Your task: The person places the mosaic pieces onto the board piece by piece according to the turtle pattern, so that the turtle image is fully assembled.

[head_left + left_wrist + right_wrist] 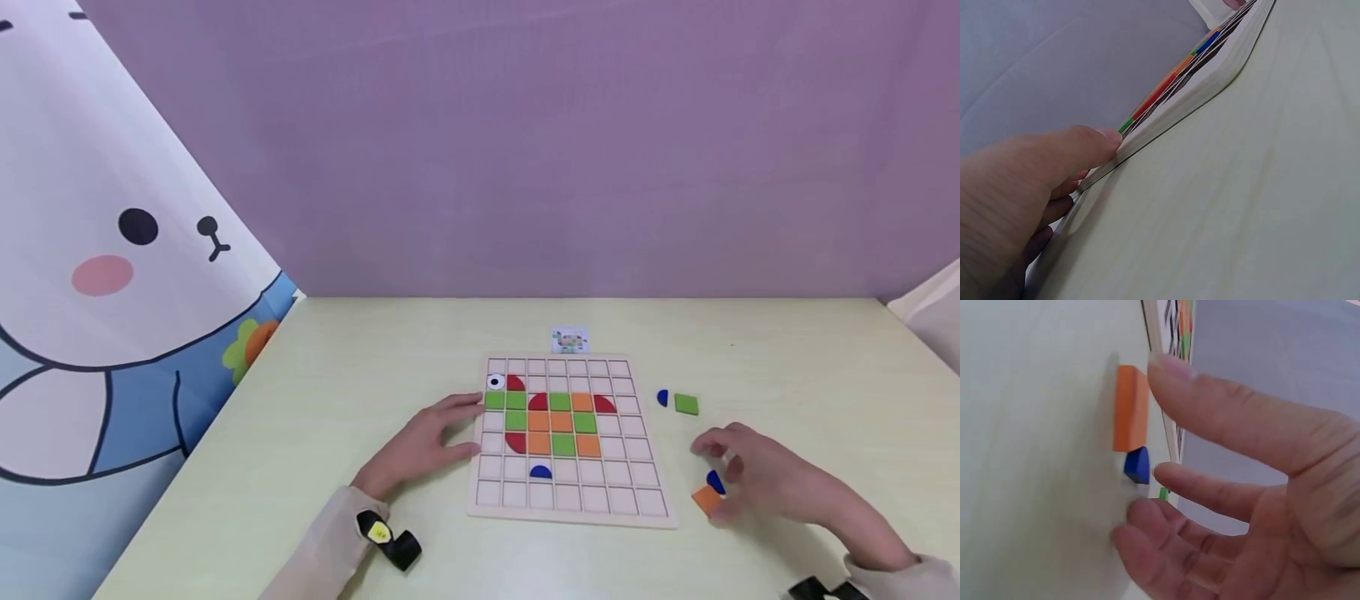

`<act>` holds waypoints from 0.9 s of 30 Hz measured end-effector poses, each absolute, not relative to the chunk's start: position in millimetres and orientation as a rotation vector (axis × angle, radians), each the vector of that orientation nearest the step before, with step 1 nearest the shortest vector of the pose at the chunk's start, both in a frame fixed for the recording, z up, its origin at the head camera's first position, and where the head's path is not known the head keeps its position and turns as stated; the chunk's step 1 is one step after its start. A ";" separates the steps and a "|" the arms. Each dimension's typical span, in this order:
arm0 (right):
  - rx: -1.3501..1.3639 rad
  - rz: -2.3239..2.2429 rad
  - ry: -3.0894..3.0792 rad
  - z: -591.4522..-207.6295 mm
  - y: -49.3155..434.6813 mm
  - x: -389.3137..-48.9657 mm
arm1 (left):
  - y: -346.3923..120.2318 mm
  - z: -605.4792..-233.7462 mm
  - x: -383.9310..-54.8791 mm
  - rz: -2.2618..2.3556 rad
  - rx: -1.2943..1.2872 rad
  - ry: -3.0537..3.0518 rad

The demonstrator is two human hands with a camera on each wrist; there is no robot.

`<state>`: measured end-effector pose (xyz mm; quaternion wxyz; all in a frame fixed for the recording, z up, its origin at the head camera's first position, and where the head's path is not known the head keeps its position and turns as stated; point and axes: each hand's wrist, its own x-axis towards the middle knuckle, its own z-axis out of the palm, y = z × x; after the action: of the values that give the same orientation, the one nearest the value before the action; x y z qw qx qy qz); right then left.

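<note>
A pale wooden grid board [573,496] lies on the table with green, orange and red pieces in its cells, plus a white eye piece [496,382] and a blue half-circle [540,472]. My left hand [420,446] touches the board's left edge with thumb and fingertips, fingers fairly straight. To the right of the board, my right hand [780,479] hovers over an orange square [707,500] and another blue half-circle [1138,465]. Its thumb and loosely bent fingers stand apart, with nothing between them in the right wrist view.
Farther back on the right lie a green square [686,404] and a blue half-circle [662,398]. A small picture card [570,340] sits behind the board's top edge. A purple cloth [562,150] hangs behind the table [420,350].
</note>
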<state>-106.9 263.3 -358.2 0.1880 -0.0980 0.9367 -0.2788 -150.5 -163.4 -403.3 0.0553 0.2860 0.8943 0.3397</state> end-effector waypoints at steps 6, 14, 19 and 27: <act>-0.294 -0.710 2.669 -362.8 259.3 -107.3 | -163.5 -403.2 -149.9 1.029 0.849 2.714; -0.373 -0.758 2.725 -365.8 259.0 -115.5 | -162.9 -403.9 -149.0 1.026 0.821 2.720; -0.438 -0.796 2.718 -365.6 254.7 -119.4 | -162.3 -403.6 -148.8 1.019 0.820 2.722; -0.556 -0.877 2.699 -368.1 242.8 -121.6 | -162.5 -402.3 -148.2 1.017 0.816 2.719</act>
<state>-121.6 242.8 -368.1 0.1244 -0.1906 0.9261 -0.3010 -148.2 -162.5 -402.3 0.0628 0.2701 0.8999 0.3365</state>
